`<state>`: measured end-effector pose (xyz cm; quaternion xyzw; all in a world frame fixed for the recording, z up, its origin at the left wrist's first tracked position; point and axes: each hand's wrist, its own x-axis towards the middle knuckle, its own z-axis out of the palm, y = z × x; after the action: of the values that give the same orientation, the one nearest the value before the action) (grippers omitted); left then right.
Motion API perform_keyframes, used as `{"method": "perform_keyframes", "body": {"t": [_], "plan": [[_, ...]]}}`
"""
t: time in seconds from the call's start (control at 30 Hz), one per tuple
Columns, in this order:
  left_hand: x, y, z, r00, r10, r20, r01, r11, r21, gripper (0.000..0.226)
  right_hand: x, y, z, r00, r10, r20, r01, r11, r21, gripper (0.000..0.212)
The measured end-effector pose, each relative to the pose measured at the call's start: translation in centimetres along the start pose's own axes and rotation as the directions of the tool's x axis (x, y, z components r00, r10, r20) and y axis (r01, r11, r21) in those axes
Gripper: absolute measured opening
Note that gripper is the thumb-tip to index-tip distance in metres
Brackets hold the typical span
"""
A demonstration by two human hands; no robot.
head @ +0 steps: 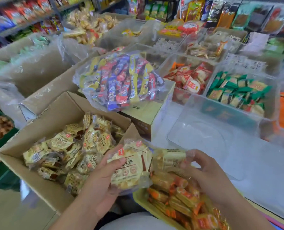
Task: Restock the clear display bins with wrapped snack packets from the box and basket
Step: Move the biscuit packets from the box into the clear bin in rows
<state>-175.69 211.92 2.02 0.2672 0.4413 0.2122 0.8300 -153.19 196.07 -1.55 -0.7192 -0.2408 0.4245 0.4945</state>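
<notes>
The left hand (101, 176) grips a light, crackly biscuit packet (131, 168) (probably fragile inside), the right hand (204, 170) pinches another packet (169, 159) by its slippery edge.

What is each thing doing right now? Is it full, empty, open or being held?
cardboard box: open, partly full of cream packets
empty clear bin: nothing inside
green-packet bin: nearly full
yellow basket: holds orange packets
bag of colourful bars: lying on a closed carton
left hand: holding a cream packet
right hand: holding another packet
</notes>
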Motion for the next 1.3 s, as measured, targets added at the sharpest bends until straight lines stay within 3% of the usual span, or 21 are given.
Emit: {"method": "perform_keyframes", "body": {"t": [0.17,0.23,0.33,0.4,0.47,0.57,0.63,0.7,0.73,0.83,0.93,1.0,1.17,1.3], "plan": [[1.8,-0.3,2.4,0.999,-0.032,-0.032,0.033,0.999,0.017,0.048,1.4,0.9,-2.4,0.999,0.028,-0.023,-0.022,0.975,0.222,0.020],[2.8,-0.5,3.1,0.998,-0.055,-0.037,0.056,0.998,0.031,0.044,2.4,1.3,-3.5,0.995,0.036,-0.096,-0.009,0.965,0.260,0.018],[4.3,-0.8,3.9,0.996,-0.074,-0.047,0.076,0.996,0.054,0.040,3.9,2.2,-5.4,0.973,-0.009,-0.229,0.050,0.983,0.177,0.022],[5.4,-1.0,4.5,0.995,-0.086,-0.060,0.089,0.995,0.053,0.044,4.9,2.8,-7.1,0.973,-0.049,-0.226,0.089,0.981,0.172,0.017],[6.4,-1.2,5.3,0.993,-0.100,-0.056,0.102,0.994,0.034,0.044,6.1,3.4,-8.6,0.978,-0.051,-0.204,0.097,0.970,0.222,0.030],[7.8,-1.7,6.3,0.991,-0.125,-0.039,0.125,0.992,0.012,0.044,8.1,3.9,-9.7,0.968,-0.023,-0.250,0.085,0.967,0.241,0.030],[8.7,-2.1,6.7,0.990,-0.133,-0.042,0.135,0.991,0.026,0.048,9.7,4.2,-9.8,0.945,0.016,-0.326,0.039,0.986,0.162,0.030],[9.2,-2.3,6.8,0.990,-0.134,-0.046,0.135,0.990,0.040,0.049,11.5,4.5,-9.8,0.929,0.028,-0.369,-0.036,0.999,-0.017,0.007],[9.5,-2.3,6.8,0.990,-0.134,-0.045,0.136,0.990,0.046,0.049,12.5,4.7,-9.8,0.933,-0.007,-0.361,-0.052,0.987,-0.152,0.009],[9.8,-2.4,6.4,0.990,-0.133,-0.046,0.135,0.989,0.059,0.049,15.1,5.7,-9.3,0.960,-0.108,-0.259,-0.020,0.895,-0.445,0.041],[10.1,-2.3,6.2,0.992,-0.110,-0.069,0.114,0.992,0.053,0.041,17.3,5.9,-8.5,0.974,-0.144,-0.176,0.024,0.837,-0.547,0.077],[10.2,-2.3,6.3,0.992,-0.102,-0.078,0.106,0.993,0.058,0.033,18.5,5.6,-7.7,0.990,-0.093,-0.111,0.007,0.797,-0.604,0.084],[10.0,-2.5,6.6,0.992,-0.092,-0.082,0.096,0.994,0.044,0.041,20.3,5.3,-5.5,1.000,-0.014,0.019,0.023,0.658,-0.753,0.047],[9.7,-2.5,6.5,0.993,-0.086,-0.076,0.090,0.995,0.048,0.045,20.2,6.1,-3.7,0.996,0.067,0.062,0.001,0.671,-0.742,0.020]]}}
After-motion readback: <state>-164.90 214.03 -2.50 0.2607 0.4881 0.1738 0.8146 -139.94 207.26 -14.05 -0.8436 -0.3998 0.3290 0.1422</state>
